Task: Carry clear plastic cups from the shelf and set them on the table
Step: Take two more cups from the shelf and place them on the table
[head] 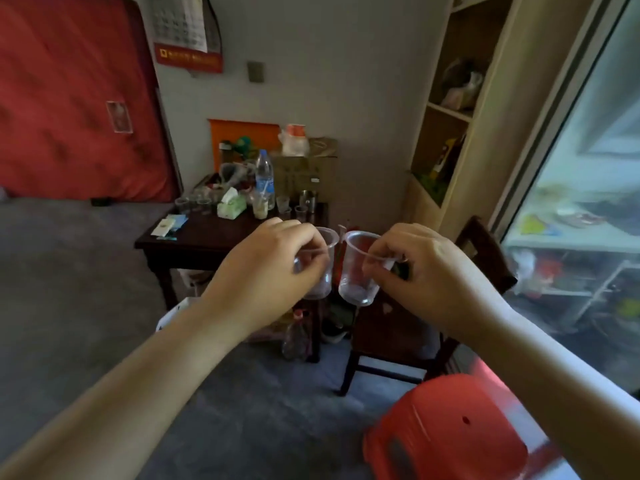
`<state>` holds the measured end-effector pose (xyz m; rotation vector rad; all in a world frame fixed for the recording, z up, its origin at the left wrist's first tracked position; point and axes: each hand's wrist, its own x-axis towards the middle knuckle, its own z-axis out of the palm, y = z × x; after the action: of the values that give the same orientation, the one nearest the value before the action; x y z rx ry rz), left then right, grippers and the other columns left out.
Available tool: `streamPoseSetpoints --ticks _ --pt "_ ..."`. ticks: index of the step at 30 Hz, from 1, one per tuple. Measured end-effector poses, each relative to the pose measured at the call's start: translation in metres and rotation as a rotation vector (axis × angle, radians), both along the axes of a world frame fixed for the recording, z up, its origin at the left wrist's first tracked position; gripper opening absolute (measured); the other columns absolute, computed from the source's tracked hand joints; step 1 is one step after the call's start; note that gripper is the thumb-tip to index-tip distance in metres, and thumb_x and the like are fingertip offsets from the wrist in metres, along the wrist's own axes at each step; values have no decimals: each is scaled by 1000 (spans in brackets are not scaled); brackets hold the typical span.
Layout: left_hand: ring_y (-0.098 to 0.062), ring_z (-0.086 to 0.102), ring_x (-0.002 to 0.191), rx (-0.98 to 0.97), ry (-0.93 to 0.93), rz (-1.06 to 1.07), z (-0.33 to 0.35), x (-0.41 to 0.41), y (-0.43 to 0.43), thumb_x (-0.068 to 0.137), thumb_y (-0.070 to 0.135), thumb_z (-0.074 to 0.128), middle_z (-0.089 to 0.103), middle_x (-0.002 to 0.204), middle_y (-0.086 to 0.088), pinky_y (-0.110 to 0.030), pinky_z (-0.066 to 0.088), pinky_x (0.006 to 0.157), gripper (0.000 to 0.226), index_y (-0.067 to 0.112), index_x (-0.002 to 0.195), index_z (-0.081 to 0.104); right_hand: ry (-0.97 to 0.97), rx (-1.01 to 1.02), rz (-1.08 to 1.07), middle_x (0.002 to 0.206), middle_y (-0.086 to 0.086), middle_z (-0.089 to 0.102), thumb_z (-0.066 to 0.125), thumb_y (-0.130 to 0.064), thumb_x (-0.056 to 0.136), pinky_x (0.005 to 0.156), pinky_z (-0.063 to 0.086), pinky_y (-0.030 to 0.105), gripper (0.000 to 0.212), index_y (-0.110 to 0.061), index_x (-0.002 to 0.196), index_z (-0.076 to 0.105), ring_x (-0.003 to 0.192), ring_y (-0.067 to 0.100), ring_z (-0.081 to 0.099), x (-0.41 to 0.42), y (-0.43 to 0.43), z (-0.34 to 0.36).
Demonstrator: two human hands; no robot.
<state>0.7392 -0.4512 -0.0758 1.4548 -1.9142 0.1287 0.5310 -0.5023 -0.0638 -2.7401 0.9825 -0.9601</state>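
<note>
- Head view: two clear cups are held in the air, one per hand, in front of the dark tabletop [194, 233], which stands near but is not yet reached.
- Several small clear cups [194, 202] are already seen on the tabletop, some left of a tissue box [231, 204] and others near a bottle [265, 174] and a metal cup [308, 199]; whether these were carried over as part of this job cannot be told.
- The carrying step is judged to be under way: the shelf [450, 112] is at the right, and setting both cups down is what is left.
- How many cups are left on the shelf cannot be made out.
- The left hand [266, 268] is closed on the left cup [322, 271]; its fingers [311, 268] are wrapped over the rim and wall, so much of that cup is hidden.
- The right hand [422, 271] is closed on the right cup [358, 268]; its rim is pinched between the fingers [377, 268] and the thumb, and the body hangs free below, tilted slightly.
- Both cups are upright or nearly so, just beside each other; whether they touch cannot be told.
- A chair [398, 327] and a red stool [446, 427] are seen on the floor below the right arm, between the person and the tabletop.
</note>
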Motion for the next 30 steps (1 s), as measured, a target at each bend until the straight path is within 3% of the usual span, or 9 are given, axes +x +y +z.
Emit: streamPoseSetpoints --ticks 5,10,13,18,21,30 --pt "-2 45 84 26 -31 41 2 7 -80 84 30 55 56 80 14 -12 37 65 6 26 81 58 78 0 34 82 -12 58 54 -39 82 70 40 17 16 -26 87 63 81 5 50 8 -90 2" --pt "-3 47 86 24 -79 91 2 26 -148 86 33 54 58 82 12 -18 40 64 7 27 84 58 94 19 50 81 -16 58 52 -41 82 69 40 16 15 -31 86 62 80 0 50 23 -169 -1" --pt "-2 46 85 50 -72 120 -8 47 -176 85 32 55 57 80 13 -13 37 62 7 26 83 58 82 54 77 81 -15 59 56 -37 82 68 40 14 11 -29 84 62 80 1 51 46 -205 -17" --pt "-4 48 80 71 -27 194 -27 100 -219 84 31 54 57 77 12 -20 41 59 8 24 82 58 97 109 177 81 -12 60 62 -31 83 66 45 22 5 -26 85 64 78 2 53 110 -261 -36" --pt "-4 49 81 102 -11 199 -41 143 -247 84 32 53 59 79 11 -23 44 62 10 24 83 58 105 122 211 81 -15 59 61 -34 83 66 43 18 5 -30 85 62 78 0 52 155 -294 -47" --pt "-2 47 82 181 24 159 -73 280 -349 83 36 51 56 77 16 -20 43 62 12 27 82 59 82 208 184 82 -13 61 61 -32 84 71 44 22 9 -26 89 66 82 2 53 295 -386 -76"
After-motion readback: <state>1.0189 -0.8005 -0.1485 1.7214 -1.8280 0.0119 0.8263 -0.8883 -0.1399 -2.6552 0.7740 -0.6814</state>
